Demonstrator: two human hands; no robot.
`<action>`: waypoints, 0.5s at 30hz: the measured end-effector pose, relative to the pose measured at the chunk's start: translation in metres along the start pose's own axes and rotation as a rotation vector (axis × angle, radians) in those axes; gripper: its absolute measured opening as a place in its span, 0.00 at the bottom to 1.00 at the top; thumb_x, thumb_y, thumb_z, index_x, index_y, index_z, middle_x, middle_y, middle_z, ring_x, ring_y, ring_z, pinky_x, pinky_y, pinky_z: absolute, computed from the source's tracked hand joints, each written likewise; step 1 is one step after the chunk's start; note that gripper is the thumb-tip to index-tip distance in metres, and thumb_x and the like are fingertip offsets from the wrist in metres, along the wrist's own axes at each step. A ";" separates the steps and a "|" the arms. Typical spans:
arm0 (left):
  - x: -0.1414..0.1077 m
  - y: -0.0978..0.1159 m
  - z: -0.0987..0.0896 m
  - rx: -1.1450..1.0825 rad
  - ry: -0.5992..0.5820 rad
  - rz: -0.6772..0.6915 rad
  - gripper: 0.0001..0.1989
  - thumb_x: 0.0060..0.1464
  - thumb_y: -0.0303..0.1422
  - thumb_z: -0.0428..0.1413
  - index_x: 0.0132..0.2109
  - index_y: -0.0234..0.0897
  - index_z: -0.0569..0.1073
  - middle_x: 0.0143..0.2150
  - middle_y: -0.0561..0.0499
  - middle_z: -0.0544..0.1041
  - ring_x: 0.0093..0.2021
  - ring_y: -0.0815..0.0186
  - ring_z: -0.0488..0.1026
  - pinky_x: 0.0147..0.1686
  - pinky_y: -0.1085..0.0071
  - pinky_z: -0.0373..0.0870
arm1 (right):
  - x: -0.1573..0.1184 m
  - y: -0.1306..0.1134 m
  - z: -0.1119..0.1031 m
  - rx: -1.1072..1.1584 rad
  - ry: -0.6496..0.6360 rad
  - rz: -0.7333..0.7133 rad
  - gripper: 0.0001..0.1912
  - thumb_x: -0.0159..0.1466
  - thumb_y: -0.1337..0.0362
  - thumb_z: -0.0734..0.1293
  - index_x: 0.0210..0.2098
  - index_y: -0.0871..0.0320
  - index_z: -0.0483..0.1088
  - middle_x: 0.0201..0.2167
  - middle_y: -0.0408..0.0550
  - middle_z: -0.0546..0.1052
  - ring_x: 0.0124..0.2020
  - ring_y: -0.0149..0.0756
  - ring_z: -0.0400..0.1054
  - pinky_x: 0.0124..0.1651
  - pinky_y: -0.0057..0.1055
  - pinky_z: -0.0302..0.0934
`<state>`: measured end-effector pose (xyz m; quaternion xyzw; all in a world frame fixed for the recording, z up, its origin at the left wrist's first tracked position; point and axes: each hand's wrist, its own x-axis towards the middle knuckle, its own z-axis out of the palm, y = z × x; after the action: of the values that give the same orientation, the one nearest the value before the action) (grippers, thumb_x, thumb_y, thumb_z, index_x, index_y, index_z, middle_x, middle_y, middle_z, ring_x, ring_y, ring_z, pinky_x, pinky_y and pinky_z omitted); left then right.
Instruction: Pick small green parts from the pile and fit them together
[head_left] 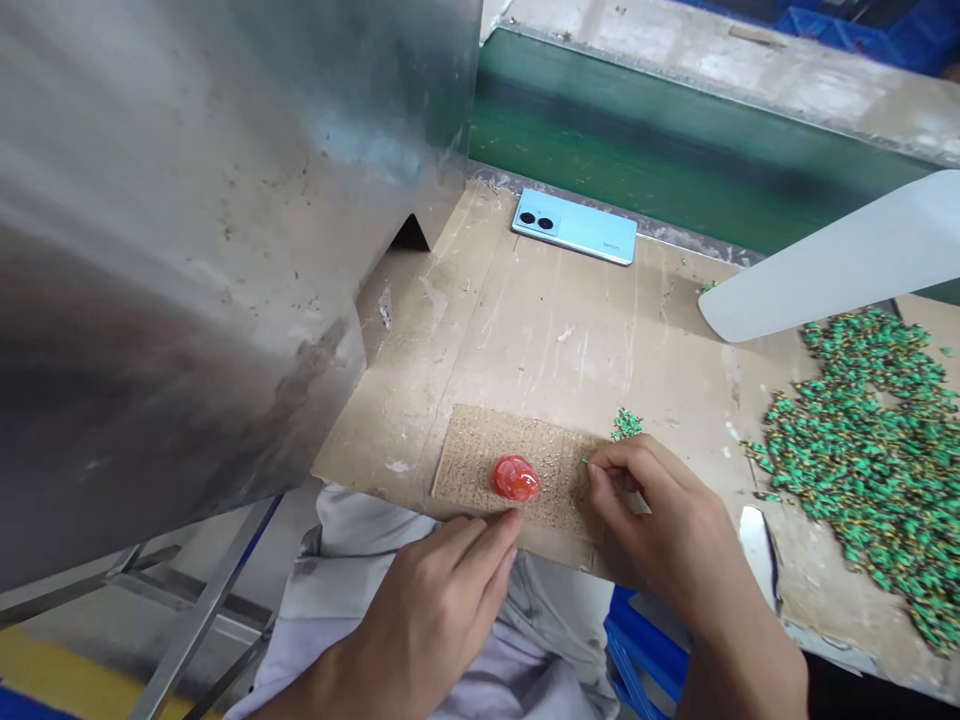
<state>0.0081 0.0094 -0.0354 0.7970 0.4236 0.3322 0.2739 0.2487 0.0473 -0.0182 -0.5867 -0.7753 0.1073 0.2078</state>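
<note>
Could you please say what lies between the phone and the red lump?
From phone to red lump: scuffed cardboard, then the speckled board, in the head view.

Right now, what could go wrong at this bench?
The tiny green piece in the right hand might slip from its fingertip grip and be hard to find. The left hand, right at the glossy red lump, could smear or shift it. The large green pile could scatter if the right forearm brushes it.

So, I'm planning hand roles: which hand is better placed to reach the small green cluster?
Probably the right hand: its fingers, pinching a green bit, are near the small green cluster; the left hand is farther off, by the red blob.
</note>
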 end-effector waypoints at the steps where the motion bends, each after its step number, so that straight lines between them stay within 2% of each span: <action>1: 0.000 0.000 0.000 -0.001 -0.001 -0.005 0.17 0.71 0.21 0.52 0.62 0.32 0.75 0.41 0.45 0.84 0.37 0.58 0.84 0.36 0.61 0.85 | 0.000 0.000 0.001 -0.009 -0.009 0.006 0.06 0.74 0.66 0.64 0.38 0.53 0.68 0.34 0.44 0.75 0.34 0.35 0.72 0.38 0.33 0.65; 15: 0.001 0.000 0.001 -0.002 0.003 -0.006 0.17 0.71 0.21 0.52 0.62 0.33 0.75 0.40 0.45 0.84 0.36 0.58 0.84 0.35 0.62 0.85 | 0.001 0.002 0.003 -0.049 0.042 -0.014 0.06 0.73 0.66 0.64 0.37 0.54 0.67 0.33 0.45 0.75 0.34 0.37 0.72 0.39 0.33 0.65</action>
<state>0.0086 0.0098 -0.0357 0.7950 0.4262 0.3330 0.2749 0.2490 0.0486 -0.0213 -0.5884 -0.7771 0.0746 0.2104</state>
